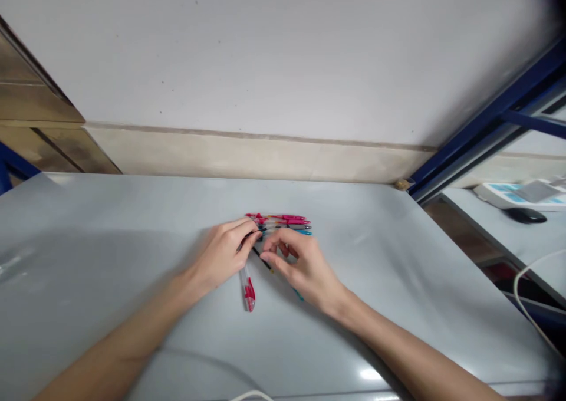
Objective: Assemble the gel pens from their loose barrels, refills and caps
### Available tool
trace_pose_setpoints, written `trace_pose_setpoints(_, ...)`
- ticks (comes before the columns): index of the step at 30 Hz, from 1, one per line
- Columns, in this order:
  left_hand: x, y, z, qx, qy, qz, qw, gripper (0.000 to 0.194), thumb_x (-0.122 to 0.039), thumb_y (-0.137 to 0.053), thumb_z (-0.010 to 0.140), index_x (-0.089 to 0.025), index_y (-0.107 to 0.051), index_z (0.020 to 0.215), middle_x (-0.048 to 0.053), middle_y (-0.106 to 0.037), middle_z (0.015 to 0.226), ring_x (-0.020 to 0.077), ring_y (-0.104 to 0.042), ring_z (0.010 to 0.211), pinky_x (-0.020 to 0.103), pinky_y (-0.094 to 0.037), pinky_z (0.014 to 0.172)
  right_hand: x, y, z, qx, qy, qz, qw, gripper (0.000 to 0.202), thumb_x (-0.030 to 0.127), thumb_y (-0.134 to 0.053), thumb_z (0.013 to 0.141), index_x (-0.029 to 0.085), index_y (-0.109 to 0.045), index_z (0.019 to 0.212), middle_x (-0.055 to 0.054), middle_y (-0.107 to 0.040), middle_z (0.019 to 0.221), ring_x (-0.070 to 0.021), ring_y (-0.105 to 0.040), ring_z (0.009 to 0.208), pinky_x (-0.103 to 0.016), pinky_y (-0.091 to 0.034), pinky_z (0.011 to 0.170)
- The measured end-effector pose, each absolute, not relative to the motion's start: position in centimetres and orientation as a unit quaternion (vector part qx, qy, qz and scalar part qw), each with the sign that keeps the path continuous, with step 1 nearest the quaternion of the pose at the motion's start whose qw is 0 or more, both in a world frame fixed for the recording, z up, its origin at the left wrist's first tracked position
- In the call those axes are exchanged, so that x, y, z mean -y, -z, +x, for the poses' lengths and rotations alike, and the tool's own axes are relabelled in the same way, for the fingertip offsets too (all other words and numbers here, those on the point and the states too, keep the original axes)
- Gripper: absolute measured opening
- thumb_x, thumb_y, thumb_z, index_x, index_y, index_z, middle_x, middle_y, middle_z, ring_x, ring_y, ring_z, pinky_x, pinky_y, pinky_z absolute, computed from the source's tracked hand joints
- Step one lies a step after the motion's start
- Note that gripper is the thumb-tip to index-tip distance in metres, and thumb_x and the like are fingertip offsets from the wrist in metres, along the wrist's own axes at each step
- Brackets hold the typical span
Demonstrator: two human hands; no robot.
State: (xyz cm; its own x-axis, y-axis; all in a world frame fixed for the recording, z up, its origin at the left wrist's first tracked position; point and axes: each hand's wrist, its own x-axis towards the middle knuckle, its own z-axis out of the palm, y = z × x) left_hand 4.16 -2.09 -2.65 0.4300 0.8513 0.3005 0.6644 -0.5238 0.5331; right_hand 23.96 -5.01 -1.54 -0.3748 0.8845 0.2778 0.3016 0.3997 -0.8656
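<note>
Several pens (294, 219) with pink, grey and teal parts lie side by side on the pale table (132, 212), partly covered by the hands. My left hand (232, 242) is closed at the left ends of the pens, its thumb and fingers pressed round a dark, thin piece. A dark refill with a yellowish tip (264, 260) slants down from it, close to the fingertips of my right hand (287, 253), whose fingers are curled; what they hold is not clear. Below my left hand lies a clear pen with a red cap (249, 295). A teal piece (298, 294) shows under my right hand.
A white wall with a tiled base (247, 153) stands behind the table. At the right are a blue metal frame (481, 118), another surface with a black mouse (526, 215), and a white cable (519, 283). Another white cable (252, 395) crosses the bottom edge.
</note>
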Motion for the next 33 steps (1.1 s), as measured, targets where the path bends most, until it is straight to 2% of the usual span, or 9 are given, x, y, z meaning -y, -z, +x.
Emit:
trace_pose_setpoints(5,2.15,2.63,4.20,-0.457,-0.276,0.829,0.169,0.019,-0.022,-0.047,0.101,-0.021,-0.059,0.086,-0.001,-0.063,0.084,0.0136,-0.055,0.073,0.025,-0.039,0.070,4.28,0.79,24.50,0.616,-0.509,-0.368,0.474,0.023,0.038,-0.077,0.085,0.019,-0.065,0.083,0.000,-0.060,0.077,-0.0127,-0.051,0.069,-0.027,-0.040,0.064)
trace_pose_setpoints(8,2.21,2.65,4.27,-0.456,-0.281,0.827,0.171,0.019,-0.023,-0.047,0.101,-0.021,-0.060,0.087,-0.001,-0.063,0.083,0.0136,-0.056,0.073,0.025,-0.039,0.070,4.25,0.61,24.57,0.568,-0.555,-0.355,0.493,0.028,0.042,-0.082,0.080,0.019,-0.066,0.079,0.000,-0.059,0.075,-0.0121,-0.050,0.067,-0.026,-0.041,0.061)
trace_pose_setpoints(33,2.48,2.36,4.41,-0.453,-0.269,0.835,0.161,0.019,-0.021,-0.047,0.100,-0.021,-0.061,0.087,0.000,-0.064,0.082,0.0147,-0.057,0.072,0.026,-0.041,0.069,4.04,0.92,24.71,0.527,-0.605,-0.343,0.488,0.025,0.037,-0.088,0.073,0.019,-0.070,0.075,0.001,-0.058,0.071,-0.0117,-0.047,0.065,-0.026,-0.039,0.060)
